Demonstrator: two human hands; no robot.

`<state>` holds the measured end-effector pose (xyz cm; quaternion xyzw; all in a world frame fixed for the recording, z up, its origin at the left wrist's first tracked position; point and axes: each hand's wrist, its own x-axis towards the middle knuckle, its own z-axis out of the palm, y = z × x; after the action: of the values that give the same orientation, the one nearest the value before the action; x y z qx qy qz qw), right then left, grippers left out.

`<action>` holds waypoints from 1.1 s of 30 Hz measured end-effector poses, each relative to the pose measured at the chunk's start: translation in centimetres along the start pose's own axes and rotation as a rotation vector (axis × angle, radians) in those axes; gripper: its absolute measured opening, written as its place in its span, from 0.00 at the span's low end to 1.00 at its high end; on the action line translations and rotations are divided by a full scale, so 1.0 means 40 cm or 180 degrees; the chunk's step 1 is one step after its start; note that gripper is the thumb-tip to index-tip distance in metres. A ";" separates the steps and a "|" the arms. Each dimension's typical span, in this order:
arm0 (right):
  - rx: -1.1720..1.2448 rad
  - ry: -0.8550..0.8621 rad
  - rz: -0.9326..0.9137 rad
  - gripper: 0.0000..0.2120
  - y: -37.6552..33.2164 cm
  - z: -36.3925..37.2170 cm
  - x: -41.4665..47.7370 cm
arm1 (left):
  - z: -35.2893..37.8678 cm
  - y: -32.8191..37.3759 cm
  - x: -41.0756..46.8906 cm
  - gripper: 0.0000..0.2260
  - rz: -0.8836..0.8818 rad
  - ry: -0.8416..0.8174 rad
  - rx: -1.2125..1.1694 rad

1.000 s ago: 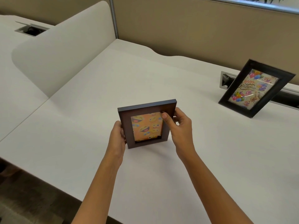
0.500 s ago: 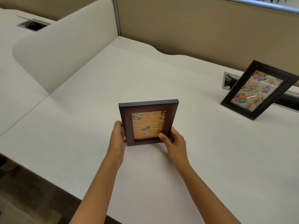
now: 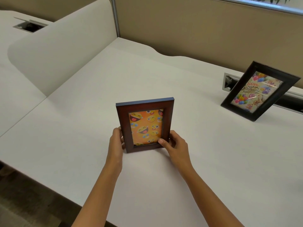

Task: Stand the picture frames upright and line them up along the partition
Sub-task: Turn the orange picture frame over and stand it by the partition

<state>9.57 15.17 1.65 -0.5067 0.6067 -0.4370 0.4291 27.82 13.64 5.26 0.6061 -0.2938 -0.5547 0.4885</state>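
Standing upright near the middle of the white surface [image 3: 82, 122], well in front of the tan partition [image 3: 196, 30], the brown frame [image 3: 145, 125] with an orange emoji picture is the landmark. Left of it, the left hand [image 3: 116, 141] clasps its lower left edge, fingers behind. Right of it, the right hand [image 3: 176, 145] pinches its lower right corner, thumb on the front. Far right of it, the black birthday frame [image 3: 259, 90] stands tilted, close before the partition, beside a grey cable slot [image 3: 228, 82].
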 end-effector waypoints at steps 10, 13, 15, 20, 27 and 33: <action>0.0338 0.0481 -0.0233 0.07 -0.016 -0.019 -0.012 | -0.035 -0.019 -0.025 0.14 0.0712 -0.0347 0.0289; 0.0405 0.0459 -0.0244 0.08 -0.018 -0.015 -0.011 | -0.048 -0.030 -0.030 0.15 0.0919 -0.0294 0.0423; 0.0416 0.0475 -0.0252 0.08 -0.016 -0.014 -0.011 | -0.057 -0.040 -0.035 0.16 0.0980 -0.0229 0.0605; 0.0377 0.0460 -0.0209 0.08 -0.012 -0.015 -0.011 | -0.075 -0.065 -0.038 0.09 0.1022 -0.0017 0.1100; 0.0372 0.0556 -0.0104 0.08 -0.013 -0.011 -0.008 | -0.063 -0.066 -0.024 0.09 0.1089 0.0242 0.1069; 0.0450 0.0561 -0.0136 0.08 -0.044 0.001 0.028 | -0.053 -0.021 0.032 0.10 0.1232 0.0311 0.1005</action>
<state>9.92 13.86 3.25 -0.4475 0.5989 -0.5306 0.3993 29.95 13.34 3.82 0.6335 -0.4633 -0.3682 0.4985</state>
